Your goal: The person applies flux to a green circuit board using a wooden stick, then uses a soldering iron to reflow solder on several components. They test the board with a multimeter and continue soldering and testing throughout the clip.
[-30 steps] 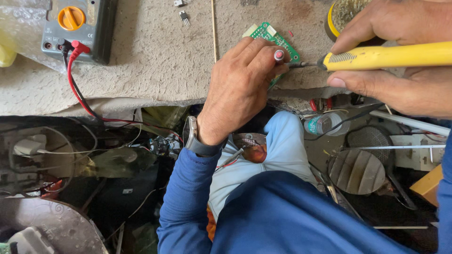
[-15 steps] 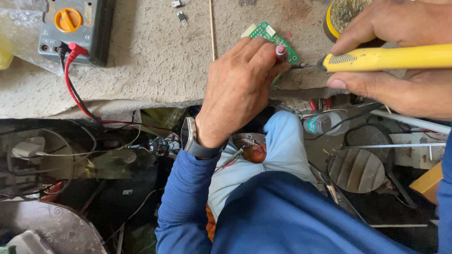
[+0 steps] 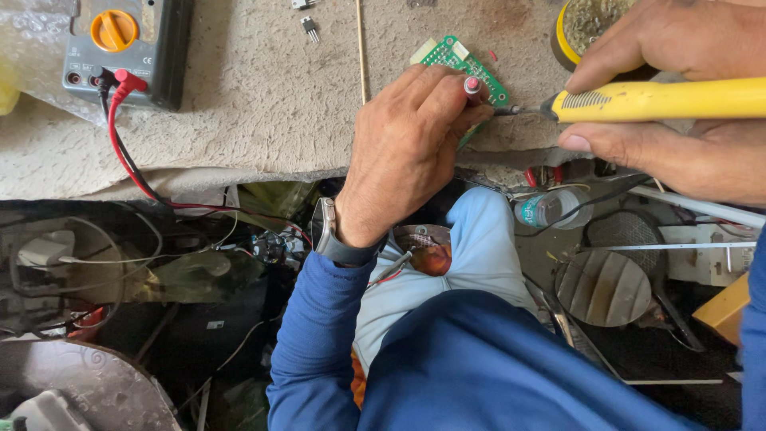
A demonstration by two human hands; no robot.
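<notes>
Pinning the green circuit board (image 3: 467, 68) with my left hand (image 3: 415, 144), right hand (image 3: 678, 96) clamped on the yellow soldering iron (image 3: 662, 100); a slip could burn my fingertips (image 3: 472, 85).

Little has moved across the 3 pictures. The view has drifted slightly: the grey multimeter (image 3: 124, 48) with its orange dial now sits a touch higher and further left than 1 second ago, so less of its top shows. The left hand (image 3: 407, 152) has shifted slightly on the green circuit board (image 3: 463, 64). The tip of the yellow soldering iron (image 3: 662, 100) in the right hand (image 3: 678, 88) now lies a little closer to the left fingertips (image 3: 472, 86).
</notes>
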